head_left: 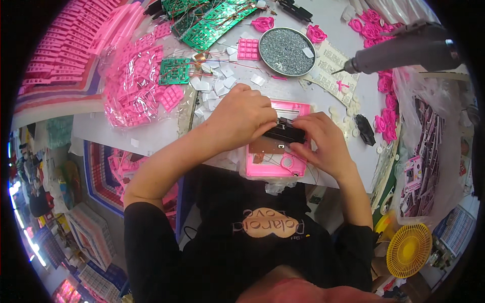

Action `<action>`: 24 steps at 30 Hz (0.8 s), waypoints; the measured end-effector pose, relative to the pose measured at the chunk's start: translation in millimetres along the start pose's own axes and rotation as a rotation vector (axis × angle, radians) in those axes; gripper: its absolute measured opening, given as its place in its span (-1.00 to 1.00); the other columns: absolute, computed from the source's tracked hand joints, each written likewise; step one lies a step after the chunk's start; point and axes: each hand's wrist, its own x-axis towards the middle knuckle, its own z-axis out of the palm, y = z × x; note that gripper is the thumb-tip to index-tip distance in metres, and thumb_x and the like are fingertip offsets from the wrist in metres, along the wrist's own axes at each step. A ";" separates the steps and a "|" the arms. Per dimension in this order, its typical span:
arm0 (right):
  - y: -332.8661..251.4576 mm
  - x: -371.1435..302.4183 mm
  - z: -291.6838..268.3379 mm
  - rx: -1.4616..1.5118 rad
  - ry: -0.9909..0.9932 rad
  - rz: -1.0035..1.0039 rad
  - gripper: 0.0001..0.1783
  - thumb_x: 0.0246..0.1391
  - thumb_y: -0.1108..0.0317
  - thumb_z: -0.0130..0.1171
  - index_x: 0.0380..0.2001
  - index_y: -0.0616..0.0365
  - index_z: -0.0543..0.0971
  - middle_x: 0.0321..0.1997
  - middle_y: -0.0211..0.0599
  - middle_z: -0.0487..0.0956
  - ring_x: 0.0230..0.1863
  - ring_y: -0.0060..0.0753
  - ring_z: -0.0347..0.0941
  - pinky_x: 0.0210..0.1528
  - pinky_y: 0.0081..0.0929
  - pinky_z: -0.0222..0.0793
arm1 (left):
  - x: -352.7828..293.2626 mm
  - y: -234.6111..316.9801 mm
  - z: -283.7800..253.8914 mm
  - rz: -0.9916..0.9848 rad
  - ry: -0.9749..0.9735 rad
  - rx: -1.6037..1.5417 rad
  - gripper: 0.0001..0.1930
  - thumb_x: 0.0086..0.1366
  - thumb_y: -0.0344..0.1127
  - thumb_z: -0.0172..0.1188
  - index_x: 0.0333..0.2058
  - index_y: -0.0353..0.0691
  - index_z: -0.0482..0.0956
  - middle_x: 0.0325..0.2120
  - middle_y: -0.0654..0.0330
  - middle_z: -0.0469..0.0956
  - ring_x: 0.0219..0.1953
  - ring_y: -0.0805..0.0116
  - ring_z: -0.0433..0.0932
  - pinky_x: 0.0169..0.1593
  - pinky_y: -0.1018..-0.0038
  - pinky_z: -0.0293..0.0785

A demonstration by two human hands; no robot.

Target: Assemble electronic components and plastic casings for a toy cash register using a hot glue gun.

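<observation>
A black rectangular plastic part [283,133] lies across an open pink plastic casing [298,169] at the table's near edge. My left hand [242,115] is closed, its fingertips pinching the left end of the part. My right hand [322,141] grips the right end between thumb and fingers. Below the part, a brown board [266,146] sits in the casing. Thin wires run near the casing's lower right corner. My fingers hide both ends of the black part. Clear plastic wrap [279,187] hangs under the casing.
A power screwdriver [404,53] hangs at the right, tip toward the table. Behind my hands stands a round dish of screws [287,51]. Green circuit boards [220,24], a bag of pink keypads [132,83] and white squares [222,81] lie left. Pink rings [388,106] line the right.
</observation>
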 end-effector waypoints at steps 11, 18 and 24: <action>-5.4 19.7 1.2 -0.011 -0.103 -0.142 -0.46 -0.17 0.40 0.39 -0.02 0.04 0.51 -0.07 -0.22 0.47 -0.01 -0.06 0.41 -0.05 -0.21 0.46 | 5.2 17.2 -19.9 0.043 -0.318 0.165 -0.90 0.13 -0.35 0.23 -0.40 -0.23 0.56 -0.46 0.17 0.51 -0.29 0.16 0.56 -0.21 0.32 0.55; -12.6 21.3 -2.6 -0.013 -0.146 -0.133 -0.47 -0.19 0.48 0.36 -0.04 0.04 0.52 -0.08 -0.23 0.45 -0.01 -0.08 0.40 -0.02 -0.22 0.44 | -19.6 20.1 -2.3 -0.031 -0.133 0.047 -0.89 0.15 -0.37 0.24 -0.34 -0.22 0.57 -0.44 0.14 0.50 -0.30 0.14 0.55 -0.23 0.30 0.52; -13.4 22.3 -1.7 0.004 -0.156 -0.126 -0.48 -0.19 0.50 0.35 -0.05 0.02 0.53 -0.07 -0.20 0.44 0.01 -0.07 0.38 0.00 -0.23 0.43 | -13.9 9.1 1.8 -0.113 -0.082 -0.128 -0.87 0.14 -0.37 0.31 -0.34 -0.22 0.58 -0.45 0.11 0.53 -0.33 0.12 0.56 -0.28 0.21 0.48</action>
